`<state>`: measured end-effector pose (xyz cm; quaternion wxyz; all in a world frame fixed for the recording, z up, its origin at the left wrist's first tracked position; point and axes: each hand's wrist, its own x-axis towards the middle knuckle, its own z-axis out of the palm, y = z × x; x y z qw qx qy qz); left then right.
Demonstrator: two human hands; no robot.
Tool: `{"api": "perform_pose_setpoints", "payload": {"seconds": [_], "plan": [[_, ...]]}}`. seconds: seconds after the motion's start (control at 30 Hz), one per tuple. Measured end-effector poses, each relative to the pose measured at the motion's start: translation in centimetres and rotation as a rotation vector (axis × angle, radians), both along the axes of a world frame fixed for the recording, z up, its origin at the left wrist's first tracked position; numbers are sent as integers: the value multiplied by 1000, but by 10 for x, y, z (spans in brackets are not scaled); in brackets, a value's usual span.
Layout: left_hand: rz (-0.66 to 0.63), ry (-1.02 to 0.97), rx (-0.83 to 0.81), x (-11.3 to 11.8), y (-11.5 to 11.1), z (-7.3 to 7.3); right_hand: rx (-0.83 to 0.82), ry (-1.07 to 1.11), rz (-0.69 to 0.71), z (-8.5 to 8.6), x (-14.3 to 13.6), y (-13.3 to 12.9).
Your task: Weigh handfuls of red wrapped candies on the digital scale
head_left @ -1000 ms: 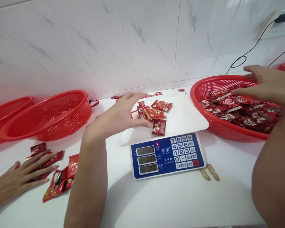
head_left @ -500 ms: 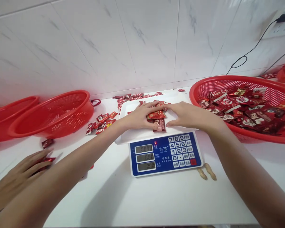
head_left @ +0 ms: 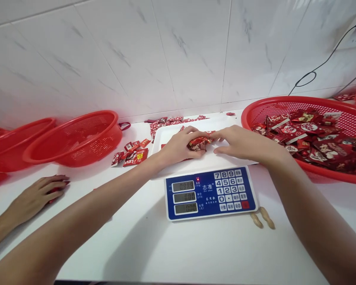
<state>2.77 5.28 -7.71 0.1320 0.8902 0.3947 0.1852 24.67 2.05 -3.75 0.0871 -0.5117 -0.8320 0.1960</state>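
My left hand (head_left: 180, 146) is curled round a few red wrapped candies (head_left: 197, 143) over the white tray of the scale. To its right, my right hand (head_left: 237, 144) reaches in with fingertips at the edge of the same candies, its thumb held apart from its fingers. Under both hands lies the white tray (head_left: 178, 171), with more red wrappers partly hidden beneath my left hand. The scale's blue keypad panel (head_left: 212, 194) faces me, its lit digits too blurred to read surely.
On the right stands a red basket (head_left: 307, 103) full of wrapped candies. Two red baskets (head_left: 74, 138) stand at left. Loose packets (head_left: 135, 156) lie left of the tray; peanuts (head_left: 267, 217) lie by the scale. Another person's hand (head_left: 35, 198) covers a red packet at left.
My left hand has closed its spread fingers, gathering the candies into its grasp. My right hand stays beside it. The other person's hand has flattened over a packet. The view has shifted slightly.
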Motion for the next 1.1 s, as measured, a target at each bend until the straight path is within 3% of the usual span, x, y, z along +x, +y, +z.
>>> {"api": "perform_pose_setpoints", "payload": {"seconds": [0.27,0.47,0.6,0.73,0.87,0.97,1.03,1.1], "plan": [[61,80,44,5,-10,-3,21,24,-92,0,-15,-2],[56,121,81,7,-10,-1,32,5,-116,5,0,-3],[57,-74,72,3,-8,-1,58,38,-142,15,15,-7],[150,-411,-20,1,-1,-1,66,99,-190,24,25,-10],[265,-720,-108,-4,12,19,87,122,-181,26,32,-12],[273,-852,52,-37,10,48,98,103,-180,24,36,-10],[293,-884,224,-82,-6,66,99,90,-179,22,38,-8],[446,-845,347,-141,-34,75,95,87,-161,20,41,-6]]}}
